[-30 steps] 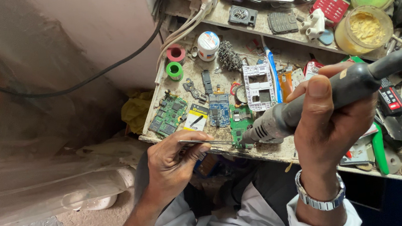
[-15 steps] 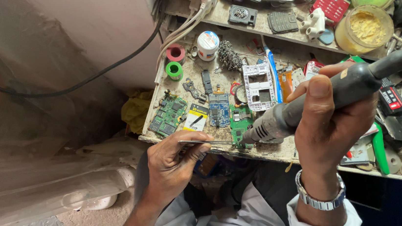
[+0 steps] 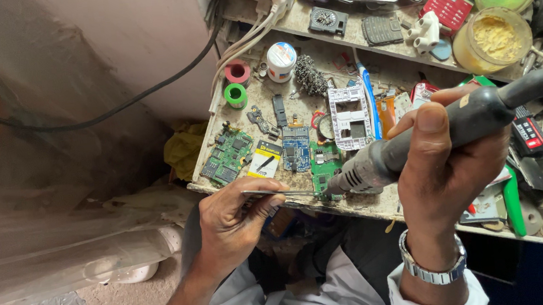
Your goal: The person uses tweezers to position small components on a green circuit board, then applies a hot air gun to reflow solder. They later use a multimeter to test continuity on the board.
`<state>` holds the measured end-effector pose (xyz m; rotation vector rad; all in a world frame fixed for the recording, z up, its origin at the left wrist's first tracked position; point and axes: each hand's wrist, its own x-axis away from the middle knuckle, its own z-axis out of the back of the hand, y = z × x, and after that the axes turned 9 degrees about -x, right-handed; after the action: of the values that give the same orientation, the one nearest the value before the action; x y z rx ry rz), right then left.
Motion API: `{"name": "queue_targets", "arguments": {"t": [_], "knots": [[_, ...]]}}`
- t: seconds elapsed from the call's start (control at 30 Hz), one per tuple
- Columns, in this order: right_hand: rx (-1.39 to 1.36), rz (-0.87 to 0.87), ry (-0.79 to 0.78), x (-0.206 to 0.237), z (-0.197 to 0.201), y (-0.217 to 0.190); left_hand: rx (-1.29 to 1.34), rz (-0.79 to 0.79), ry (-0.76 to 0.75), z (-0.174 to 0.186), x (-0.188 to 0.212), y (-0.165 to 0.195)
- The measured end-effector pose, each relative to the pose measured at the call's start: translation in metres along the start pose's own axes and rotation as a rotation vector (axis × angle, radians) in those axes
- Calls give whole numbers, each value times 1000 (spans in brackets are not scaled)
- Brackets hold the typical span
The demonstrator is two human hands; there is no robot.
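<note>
My right hand grips a dark hot-air tool with a thick cable running off to the right; its metal nozzle points at a small green circuit board near the bench's front edge. My left hand pinches thin metal tweezers whose tips reach toward that same board. A metal watch sits on my right wrist.
The cluttered bench holds more circuit boards, a blue board, a white phone frame, pink and green tape rolls, a solder wick ball, yellow tubs and green-handled tools. A black cable hangs on the wall at left.
</note>
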<state>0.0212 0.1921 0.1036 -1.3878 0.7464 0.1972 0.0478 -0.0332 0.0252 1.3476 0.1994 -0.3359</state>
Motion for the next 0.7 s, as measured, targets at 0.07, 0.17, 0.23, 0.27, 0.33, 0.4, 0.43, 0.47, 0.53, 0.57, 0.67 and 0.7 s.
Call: {"name": "queue_targets", "arguments": {"t": [0.07, 0.17, 0.23, 0.27, 0.33, 0.4, 0.43, 0.47, 0.53, 0.57, 0.67, 0.7], "knots": [[6, 3, 3, 0, 0, 1, -1, -3, 1, 0, 0, 0], [-2, 7, -6, 1, 0, 1, -15, -10, 2, 1, 0, 1], [-15, -1, -6, 1, -1, 1, -15, -12, 3, 1, 0, 1], [-22, -10, -1, 1, -1, 1, -15, -13, 4, 1, 0, 1], [-5, -5, 27, 0, 0, -1, -3, -8, 2, 0, 0, 0], [38, 26, 67, -2, 2, -1, 1, -3, 2, 0, 0, 0], [58, 43, 83, -2, 5, 0, -1, 0, 2, 0, 0, 0], [73, 64, 93, -4, 8, 1, -3, 4, 2, 0, 1, -1], [55, 81, 157, -4, 18, 5, 2, 13, 1, -1, 1, -1], [21, 76, 212, -3, 24, 8, 4, 18, 0, -1, 1, -2], [-79, 65, 375, 3, 46, 23, 24, 14, 6, -1, 2, -3], [-72, 81, 399, 3, 56, 28, 29, 15, 9, -2, 2, -4]]}}
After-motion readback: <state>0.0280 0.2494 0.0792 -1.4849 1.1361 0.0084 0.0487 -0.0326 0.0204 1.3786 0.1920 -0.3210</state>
